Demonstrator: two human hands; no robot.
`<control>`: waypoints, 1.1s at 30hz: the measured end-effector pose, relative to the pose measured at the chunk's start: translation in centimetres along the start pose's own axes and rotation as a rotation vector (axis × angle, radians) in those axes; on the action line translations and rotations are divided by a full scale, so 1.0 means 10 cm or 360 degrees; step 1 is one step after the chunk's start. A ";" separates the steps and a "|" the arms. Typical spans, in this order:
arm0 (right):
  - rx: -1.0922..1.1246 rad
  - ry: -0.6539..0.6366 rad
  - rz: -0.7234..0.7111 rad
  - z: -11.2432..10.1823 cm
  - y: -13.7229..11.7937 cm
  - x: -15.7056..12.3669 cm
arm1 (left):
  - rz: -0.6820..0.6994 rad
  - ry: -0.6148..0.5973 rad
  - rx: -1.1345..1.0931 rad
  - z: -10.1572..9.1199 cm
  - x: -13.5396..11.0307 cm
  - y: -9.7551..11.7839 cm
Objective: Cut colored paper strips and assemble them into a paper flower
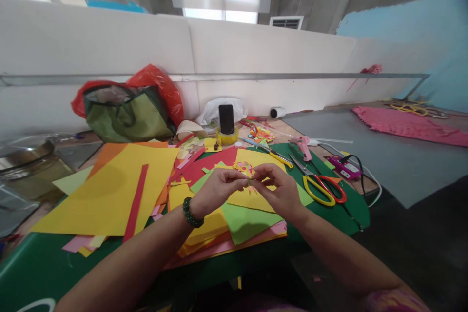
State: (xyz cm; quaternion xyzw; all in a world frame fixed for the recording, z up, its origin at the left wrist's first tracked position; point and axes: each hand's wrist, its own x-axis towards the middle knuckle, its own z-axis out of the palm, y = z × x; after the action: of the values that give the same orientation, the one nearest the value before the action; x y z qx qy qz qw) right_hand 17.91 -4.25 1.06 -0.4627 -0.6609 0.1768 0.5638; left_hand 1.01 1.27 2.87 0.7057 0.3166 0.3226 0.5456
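Note:
My left hand [219, 187] and my right hand [281, 189] meet over the paper stack, fingertips pinched together. Between them is a small greenish piece [249, 182], mostly covered by the fingers; its exact kind cannot be made out. Just behind the fingertips lies a yellow and pink paper flower [244, 167], partly hidden by my hands. Under them are yellow sheets [252, 200] and a light green sheet [252, 224]. A green bead bracelet [192, 212] circles my left wrist.
Scissors with red and yellow handles [321, 190] lie at right, near a pink glue gun [302, 147] and a purple power box [343, 167]. A phone [226, 119] stands in a yellow tape roll [227, 137]. At left lie a large yellow sheet [106, 190] and a red strip [136, 202].

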 end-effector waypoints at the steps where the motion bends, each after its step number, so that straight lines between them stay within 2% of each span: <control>1: -0.0002 -0.0001 0.0002 0.00 0.00 0.00 | 0.0003 0.0006 -0.0001 0.00 0.00 0.00; 11: -0.0012 -0.0018 -0.0015 0.00 0.01 0.01 | 0.0014 -0.0027 -0.0086 0.02 -0.01 0.02; 20: 0.0269 0.0075 0.0177 -0.01 0.02 0.02 | -0.0254 -0.0032 -0.0684 0.10 -0.01 -0.05; 26: 0.0322 -0.0014 0.0260 -0.04 0.07 0.00 | -0.0288 -0.0019 -0.0699 0.10 0.02 -0.11; 33: 0.0194 -0.0124 0.0251 -0.09 0.08 -0.01 | -0.0327 -0.0092 -0.0707 0.10 0.02 -0.14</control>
State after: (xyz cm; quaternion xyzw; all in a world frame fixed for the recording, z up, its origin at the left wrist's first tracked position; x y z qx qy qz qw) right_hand 19.05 -4.21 0.66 -0.4709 -0.6320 0.2782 0.5490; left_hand 1.78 1.13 1.29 0.5416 0.2923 0.3069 0.7260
